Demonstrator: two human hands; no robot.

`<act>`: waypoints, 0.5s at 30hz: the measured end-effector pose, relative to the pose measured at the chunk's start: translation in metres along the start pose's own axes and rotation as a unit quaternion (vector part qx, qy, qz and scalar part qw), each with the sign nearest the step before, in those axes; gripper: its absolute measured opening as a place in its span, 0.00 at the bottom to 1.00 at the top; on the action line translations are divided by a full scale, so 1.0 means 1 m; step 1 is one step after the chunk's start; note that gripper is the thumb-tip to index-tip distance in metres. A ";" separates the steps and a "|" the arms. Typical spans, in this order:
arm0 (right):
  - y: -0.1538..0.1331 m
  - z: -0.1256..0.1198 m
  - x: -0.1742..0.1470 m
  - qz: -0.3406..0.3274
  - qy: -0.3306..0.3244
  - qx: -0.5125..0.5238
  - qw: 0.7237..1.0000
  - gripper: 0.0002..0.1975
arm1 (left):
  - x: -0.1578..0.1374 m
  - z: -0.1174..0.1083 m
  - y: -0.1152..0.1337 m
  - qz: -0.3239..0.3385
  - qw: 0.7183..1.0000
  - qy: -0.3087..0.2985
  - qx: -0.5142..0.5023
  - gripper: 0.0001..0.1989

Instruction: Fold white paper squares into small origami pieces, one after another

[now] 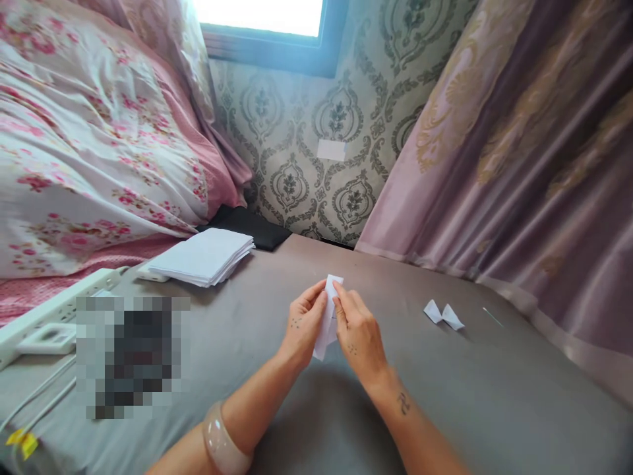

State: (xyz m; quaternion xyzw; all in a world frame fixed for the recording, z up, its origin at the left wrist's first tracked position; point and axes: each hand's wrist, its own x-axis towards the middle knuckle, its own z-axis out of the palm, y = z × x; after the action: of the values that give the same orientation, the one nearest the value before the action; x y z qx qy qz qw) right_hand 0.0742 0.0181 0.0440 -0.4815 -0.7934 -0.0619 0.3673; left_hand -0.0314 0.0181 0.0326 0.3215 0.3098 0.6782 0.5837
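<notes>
A narrow folded sheet of white paper [327, 324] is held up between my two hands, above the grey bed surface. My left hand [303, 323] grips its left edge, thumb against the near face. From the other side, my right hand [359, 328] pinches the paper near its upper end with thumb and forefinger. The lower end of the paper hangs below my fingers. To the right, a small folded paper piece [444, 315] with two pointed wings lies on the grey surface.
Left of my hands lie a stack of white paper [205, 254] and a black flat case [260, 227]. A white power strip [64, 310] with cables and a blurred-out dark object [141, 356] are at the left. Curtains [494, 165] hang at the right.
</notes>
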 end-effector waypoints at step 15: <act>0.001 0.000 -0.011 0.012 0.028 0.002 1.000 0.21 | -0.005 0.003 -0.005 -0.027 0.999 -0.006 0.036 0.24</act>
State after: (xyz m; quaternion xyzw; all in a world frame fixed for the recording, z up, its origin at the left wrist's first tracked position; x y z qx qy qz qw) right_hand 0.0779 0.0105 0.0371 -0.4881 -0.7770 -0.0692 0.3914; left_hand -0.0257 0.0141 0.0297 0.3380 0.3395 0.6487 0.5913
